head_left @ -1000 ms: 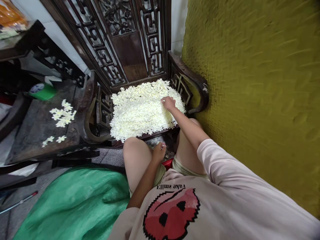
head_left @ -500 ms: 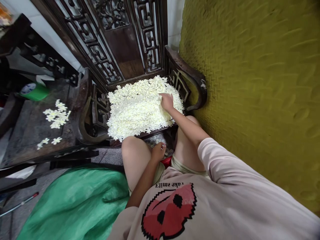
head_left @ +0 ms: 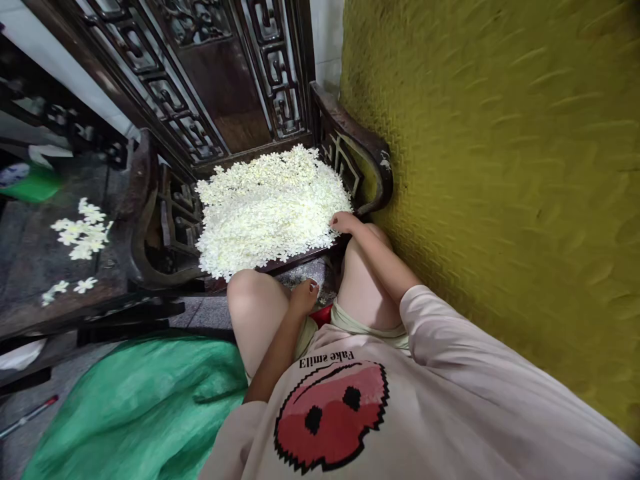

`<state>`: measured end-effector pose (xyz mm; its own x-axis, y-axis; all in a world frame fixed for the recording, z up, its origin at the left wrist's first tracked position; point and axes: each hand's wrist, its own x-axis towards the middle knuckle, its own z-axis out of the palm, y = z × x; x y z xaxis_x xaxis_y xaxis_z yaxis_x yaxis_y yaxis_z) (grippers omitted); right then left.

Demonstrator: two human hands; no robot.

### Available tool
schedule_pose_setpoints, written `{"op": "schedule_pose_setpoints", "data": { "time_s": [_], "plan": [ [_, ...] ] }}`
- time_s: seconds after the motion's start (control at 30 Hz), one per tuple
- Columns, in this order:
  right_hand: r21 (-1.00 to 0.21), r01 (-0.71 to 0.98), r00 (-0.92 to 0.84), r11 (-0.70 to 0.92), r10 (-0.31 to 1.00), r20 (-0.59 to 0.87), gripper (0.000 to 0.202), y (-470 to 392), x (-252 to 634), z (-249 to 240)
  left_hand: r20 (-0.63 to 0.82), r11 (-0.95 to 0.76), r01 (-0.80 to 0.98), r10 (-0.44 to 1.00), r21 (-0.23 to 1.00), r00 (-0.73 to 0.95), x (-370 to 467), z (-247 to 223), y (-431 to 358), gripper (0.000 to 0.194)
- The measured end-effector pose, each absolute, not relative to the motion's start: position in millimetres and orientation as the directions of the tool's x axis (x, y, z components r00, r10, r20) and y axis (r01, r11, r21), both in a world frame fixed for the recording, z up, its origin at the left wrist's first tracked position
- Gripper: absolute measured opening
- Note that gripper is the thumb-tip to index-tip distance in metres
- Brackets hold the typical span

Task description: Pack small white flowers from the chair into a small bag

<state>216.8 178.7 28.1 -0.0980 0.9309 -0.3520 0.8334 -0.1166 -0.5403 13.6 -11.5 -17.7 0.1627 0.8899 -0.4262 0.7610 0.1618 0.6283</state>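
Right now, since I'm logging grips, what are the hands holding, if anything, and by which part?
I can't tell: the right hand is at the edge of the white flowers, the left hand is curled; any hold is too small to make out.

We cannot tell whether the right hand (head_left: 343,222) pinches any of the white flowers (head_left: 265,217), or what, if anything, the left hand (head_left: 303,297) holds. The flowers hide most of the seat (head_left: 300,259); the top edge crops the chair back (head_left: 223,90) for us.

Green cloth (head_left: 145,400), textured yellow panel (head_left: 500,167)
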Motion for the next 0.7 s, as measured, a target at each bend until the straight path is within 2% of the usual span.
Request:
{"op": "schedule_pose_setpoints", "data": {
  "time_s": [0.1, 0.33, 0.5, 0.7],
  "plan": [
    [-0.410, 0.911, -0.168, -0.049, 0.863, -0.476, 0.018, 167, 206, 30, -0.468, 0.137, 0.817, 0.866, 0.560, 0.175, 11, -15, -12, 0.023],
    [-0.380, 0.920, -0.065, -0.100, 0.916, -0.397, 0.032, 147, 210, 37, -0.487, 0.035, 0.868, 0.838, 0.496, 0.245, 13, -11, -10, 0.027],
    [-0.324, 0.942, -0.250, 0.081, 0.815, -0.523, 0.026, 126, 202, 37, -0.524, -0.030, 0.887, 0.798, 0.460, 0.298, 17, -5, -10, 0.029],
    [-0.312, 0.928, -0.362, 0.202, 0.685, -0.632, 0.029, 85, 166, 35, -0.528, 0.012, 0.909, 0.817, 0.417, 0.231, 12, -5, -10, 0.031]
  ]
}}
